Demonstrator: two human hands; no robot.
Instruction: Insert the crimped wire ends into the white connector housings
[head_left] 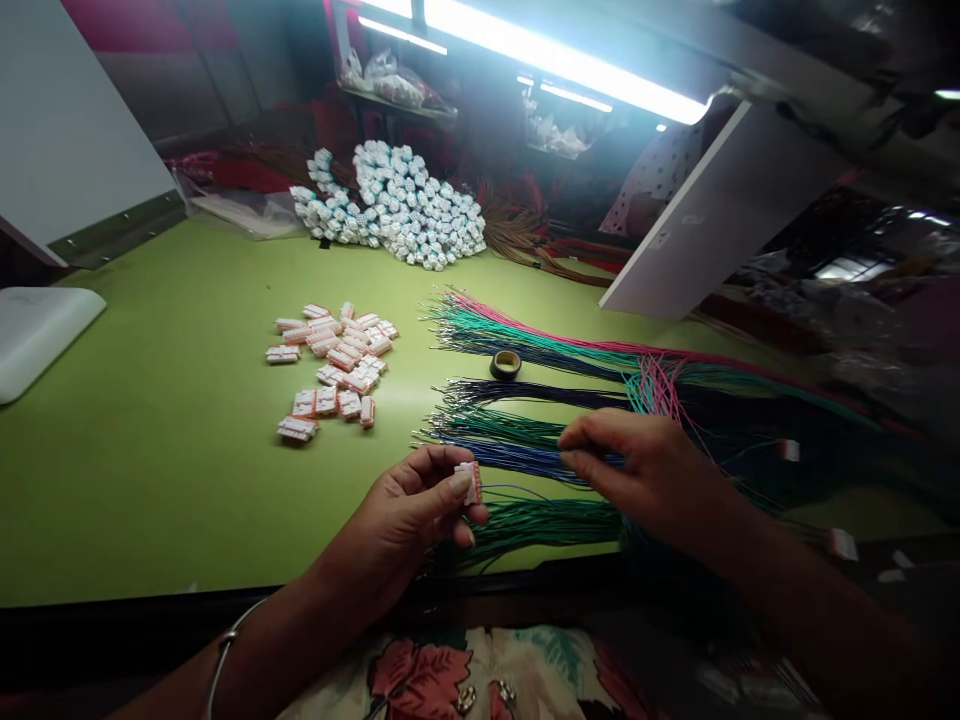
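Observation:
My left hand (420, 505) pinches a small white and orange connector housing (466, 482) between thumb and fingers. A thin blue wire (517, 489) runs from the connector's right side toward the other hand. Above the bundle of blue wires (510, 455), my right hand (645, 470) is closed with thumb and forefinger together. Whatever lies between those fingertips is too small to make out. Bundles of dark green wires (547, 525) lie below the hands. A pile of similar connector housings (345, 350) rests on the green tabletop (180, 430) to the left.
A roll of dark tape (505, 365) stands among black, teal and pink wires (540, 335). Farther back is a heap of white connectors (420, 205) with brown cables. A white panel (675, 225) leans at the right. Wired connectors (844, 545) lie by the right forearm.

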